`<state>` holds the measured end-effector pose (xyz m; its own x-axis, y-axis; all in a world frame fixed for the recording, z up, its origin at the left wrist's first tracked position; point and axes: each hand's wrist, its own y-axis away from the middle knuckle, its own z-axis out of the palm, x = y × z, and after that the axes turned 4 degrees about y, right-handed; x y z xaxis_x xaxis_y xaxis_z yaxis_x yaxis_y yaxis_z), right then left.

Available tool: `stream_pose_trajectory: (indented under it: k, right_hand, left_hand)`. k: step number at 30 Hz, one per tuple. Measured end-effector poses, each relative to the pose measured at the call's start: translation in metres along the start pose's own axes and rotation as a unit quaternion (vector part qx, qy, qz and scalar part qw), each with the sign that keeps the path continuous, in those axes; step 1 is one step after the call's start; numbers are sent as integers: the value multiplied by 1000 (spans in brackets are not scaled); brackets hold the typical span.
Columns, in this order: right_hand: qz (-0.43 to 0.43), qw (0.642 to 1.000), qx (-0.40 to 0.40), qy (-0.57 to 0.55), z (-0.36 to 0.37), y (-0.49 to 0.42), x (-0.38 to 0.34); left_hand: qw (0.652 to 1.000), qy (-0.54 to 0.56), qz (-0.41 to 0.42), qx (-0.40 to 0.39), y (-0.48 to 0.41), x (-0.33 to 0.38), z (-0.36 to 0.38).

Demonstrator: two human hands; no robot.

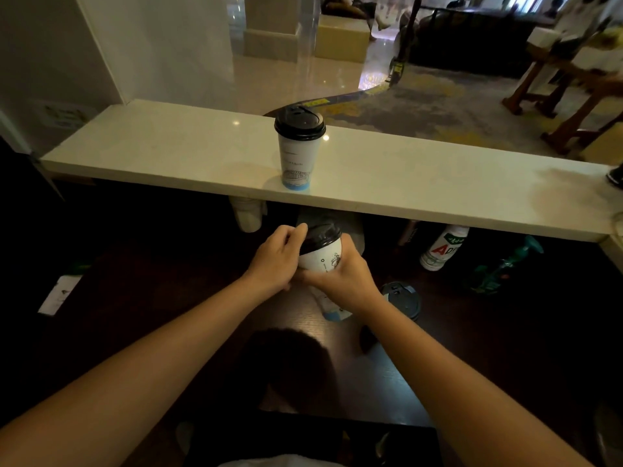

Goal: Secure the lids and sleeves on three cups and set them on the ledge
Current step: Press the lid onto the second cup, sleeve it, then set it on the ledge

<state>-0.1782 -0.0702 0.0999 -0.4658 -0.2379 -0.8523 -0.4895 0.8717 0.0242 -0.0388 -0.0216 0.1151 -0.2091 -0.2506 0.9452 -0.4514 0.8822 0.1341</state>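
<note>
One white paper cup [298,156] with a black lid stands upright on the pale stone ledge [168,153]. Below the ledge, over the dark table, I hold a second white cup [322,259] tilted to the left. My left hand [278,261] grips its black lid [318,235] from the left side. My right hand [340,279] wraps around the cup's body from below. Its blue bottom edge [337,315] shows under my right wrist. A loose black lid [403,298] lies flat on the table to the right of my hands.
A white bottle with red lettering [441,247] and a green plastic bottle [499,267] lie under the ledge at right. A white object [249,214] sits under the ledge ahead. A white card [60,294] lies at left. Beyond the ledge is a lobby floor.
</note>
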Motion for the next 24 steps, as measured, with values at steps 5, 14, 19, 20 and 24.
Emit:
stream_pose_trajectory:
  k: [5, 14, 19, 20, 24]
  right_hand:
    - [36, 990, -24, -133, 7, -1, 10]
    - [112, 936, -90, -321, 9, 10, 24]
    - [140, 916, -99, -363, 21, 9, 28]
    - [144, 914, -97, -366, 26, 7, 28]
    - [151, 920, -83, -352, 41, 0, 26]
  left_hand:
    - [988, 146, 23, -32, 10, -10, 0]
    - [977, 205, 0, -65, 30, -31, 0]
    - [982, 158, -15, -102, 38, -48, -11]
    - [984, 144, -15, -103, 37, -51, -13]
    - [987, 94, -14, -127, 24, -68, -26]
